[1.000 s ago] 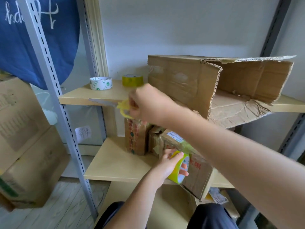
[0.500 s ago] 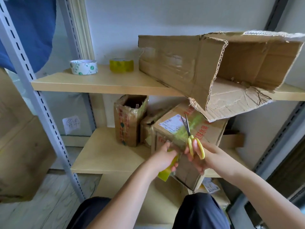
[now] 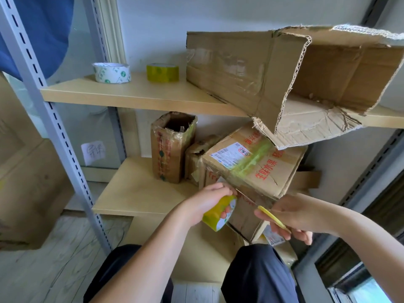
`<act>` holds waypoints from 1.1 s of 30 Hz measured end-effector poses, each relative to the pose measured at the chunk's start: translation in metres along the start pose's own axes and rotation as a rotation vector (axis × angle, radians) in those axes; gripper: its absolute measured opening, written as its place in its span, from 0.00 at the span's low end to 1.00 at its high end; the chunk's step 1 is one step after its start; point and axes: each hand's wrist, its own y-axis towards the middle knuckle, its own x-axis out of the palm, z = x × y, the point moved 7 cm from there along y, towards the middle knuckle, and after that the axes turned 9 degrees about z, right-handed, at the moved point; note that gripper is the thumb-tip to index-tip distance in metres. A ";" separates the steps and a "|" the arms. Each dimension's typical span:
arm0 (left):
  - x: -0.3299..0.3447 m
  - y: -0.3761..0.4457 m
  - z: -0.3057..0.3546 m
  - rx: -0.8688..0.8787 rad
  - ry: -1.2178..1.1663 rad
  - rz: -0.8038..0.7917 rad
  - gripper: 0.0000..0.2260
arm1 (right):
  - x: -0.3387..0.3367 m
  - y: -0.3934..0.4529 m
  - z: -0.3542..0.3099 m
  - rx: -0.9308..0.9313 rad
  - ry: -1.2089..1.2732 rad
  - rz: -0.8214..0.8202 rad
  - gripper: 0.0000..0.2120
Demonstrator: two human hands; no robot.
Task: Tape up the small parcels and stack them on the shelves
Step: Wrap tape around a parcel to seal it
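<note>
A brown parcel [image 3: 251,165] with red print, a white label and a strip of yellow-green tape across its top sits tilted on the lower shelf [image 3: 135,193], overhanging its front edge. My left hand [image 3: 209,202] grips a yellow tape roll [image 3: 218,215] against the parcel's front face. My right hand [image 3: 290,217] holds yellow-handled scissors [image 3: 271,217], their blades pointing left toward the tape by the roll. The blades are mostly hidden against the box.
A tall open carton [image 3: 170,147] and a crumpled small box [image 3: 196,156] stand behind the parcel. On the upper shelf [image 3: 131,95] lie a white-green tape roll [image 3: 111,73], a yellow roll [image 3: 162,72] and a large torn open box [image 3: 295,79]. A grey shelf post [image 3: 54,127] rises at left.
My right hand brought the scissors down from shelf height to the parcel's front and turned them level toward the tape roll. My left hand stays with the roll.
</note>
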 end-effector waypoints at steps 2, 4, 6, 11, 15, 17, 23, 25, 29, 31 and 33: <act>0.000 -0.002 0.000 -0.021 -0.010 -0.006 0.06 | 0.001 0.003 -0.006 0.056 0.001 0.007 0.30; -0.001 -0.004 0.002 -0.027 -0.018 -0.008 0.06 | 0.000 0.008 -0.010 0.066 0.013 0.032 0.31; -0.003 -0.006 0.005 -0.029 -0.035 -0.013 0.06 | -0.001 0.011 -0.013 0.057 0.046 0.060 0.33; -0.001 -0.007 0.005 -0.046 -0.021 -0.053 0.04 | -0.001 0.011 -0.018 -0.007 0.066 0.066 0.32; -0.001 -0.006 0.006 -0.049 -0.051 -0.064 0.03 | -0.004 0.010 -0.017 -0.094 0.067 0.107 0.31; -0.001 -0.005 0.006 -0.057 -0.047 -0.068 0.04 | -0.002 0.011 -0.017 -0.110 0.054 0.112 0.32; -0.002 -0.003 0.005 -0.079 -0.013 -0.092 0.04 | -0.001 0.017 -0.019 -0.105 -0.021 0.118 0.36; -0.002 -0.002 0.005 -0.084 -0.008 -0.117 0.03 | 0.000 0.019 -0.021 -0.092 -0.035 0.130 0.36; -0.001 -0.002 0.004 -0.085 -0.002 -0.155 0.04 | 0.000 0.018 -0.027 -0.063 -0.025 0.124 0.36; -0.002 -0.002 0.004 -0.081 0.004 -0.150 0.04 | -0.003 0.019 -0.027 -0.047 0.003 0.126 0.33; -0.002 -0.002 0.005 -0.074 -0.009 -0.147 0.06 | -0.003 0.020 -0.022 -0.016 0.073 0.115 0.27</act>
